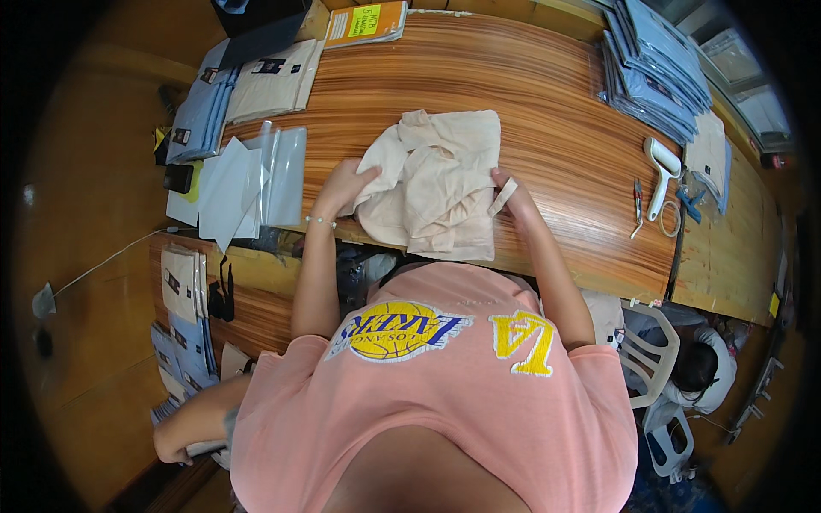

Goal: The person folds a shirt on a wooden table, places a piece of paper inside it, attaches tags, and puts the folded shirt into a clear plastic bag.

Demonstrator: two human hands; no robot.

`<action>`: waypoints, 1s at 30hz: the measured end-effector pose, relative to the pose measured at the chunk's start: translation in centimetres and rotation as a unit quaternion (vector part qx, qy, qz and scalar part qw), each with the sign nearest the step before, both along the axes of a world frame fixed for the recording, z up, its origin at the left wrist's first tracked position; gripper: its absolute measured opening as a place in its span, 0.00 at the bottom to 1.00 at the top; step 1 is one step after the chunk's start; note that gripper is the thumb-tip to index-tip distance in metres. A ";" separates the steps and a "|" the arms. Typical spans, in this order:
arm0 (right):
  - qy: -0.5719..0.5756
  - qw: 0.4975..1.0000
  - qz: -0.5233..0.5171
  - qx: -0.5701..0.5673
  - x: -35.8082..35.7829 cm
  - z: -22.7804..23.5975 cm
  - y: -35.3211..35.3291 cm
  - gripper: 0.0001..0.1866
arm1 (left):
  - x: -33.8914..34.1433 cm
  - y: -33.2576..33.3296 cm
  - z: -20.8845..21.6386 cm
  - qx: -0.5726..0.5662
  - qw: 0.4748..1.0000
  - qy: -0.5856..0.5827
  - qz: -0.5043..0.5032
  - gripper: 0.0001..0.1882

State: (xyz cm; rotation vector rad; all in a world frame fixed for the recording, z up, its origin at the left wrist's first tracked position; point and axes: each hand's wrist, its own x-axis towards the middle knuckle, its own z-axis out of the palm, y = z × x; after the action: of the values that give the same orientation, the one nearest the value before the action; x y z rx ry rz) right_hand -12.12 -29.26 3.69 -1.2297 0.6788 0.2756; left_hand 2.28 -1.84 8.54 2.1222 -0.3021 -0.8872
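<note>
A beige cloth garment lies bunched and partly folded on the wood-grain table in front of me. My left hand is closed on its left side, thumb on top of the cloth and the other fingers mostly hidden. At the right edge, my right hand pinches the cloth, its thumb showing on top. A narrow beige strip sticks out beside that thumb. The garment's lower edge reaches close to the table's near edge.
Folded blue garments in clear bags stack at far right, near a lint roller and red-handled snips. Beige packed shirts, plastic sleeves and white sheets lie left. Another person's arm reaches in lower left.
</note>
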 end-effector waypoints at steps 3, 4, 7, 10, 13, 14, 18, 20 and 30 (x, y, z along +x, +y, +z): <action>-0.030 0.997 -0.021 0.069 -0.4 -0.7 -0.7 0.23 | -1.7 -3.0 4.6 -0.150 0.985 0.079 -0.026 0.23; -0.045 0.995 -0.020 0.091 -0.7 -1.3 -1.3 0.24 | -2.7 -4.1 6.6 -0.188 0.962 0.187 -0.066 0.24; -0.022 0.998 0.013 0.061 -1.0 -1.7 -1.9 0.27 | -3.3 -4.8 6.9 -0.271 0.941 0.179 -0.095 0.26; -0.052 0.993 0.000 0.106 -1.4 -1.9 -1.9 0.28 | -2.2 -4.2 3.5 -0.191 0.981 0.019 -0.040 0.27; -0.068 0.984 0.015 0.161 -2.2 -1.6 -2.5 0.30 | -1.8 -3.4 -2.1 -0.014 1.000 0.004 0.004 0.30; -0.067 0.982 0.023 0.173 -2.3 -1.5 -2.8 0.30 | -2.3 -3.9 -2.9 -0.026 0.995 0.089 0.029 0.30; -0.075 0.963 0.027 0.257 -2.6 -2.9 -3.7 0.32 | -4.0 -4.6 -5.2 -0.155 0.962 0.201 0.102 0.31; -0.068 0.973 0.038 0.219 -2.6 -2.6 -3.6 0.33 | -4.7 -5.7 -4.6 -0.162 0.956 0.216 0.114 0.32; -0.216 0.941 -0.218 -0.140 -9.3 -0.2 -7.3 0.22 | -6.6 -11.7 -2.9 -0.326 0.870 0.342 0.142 0.29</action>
State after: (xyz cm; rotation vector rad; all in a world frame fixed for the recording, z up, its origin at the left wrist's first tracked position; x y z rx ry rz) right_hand -21.45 -36.54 3.44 -1.3143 0.5964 -0.4665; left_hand -4.37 -13.53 5.68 1.1005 0.0828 -1.1009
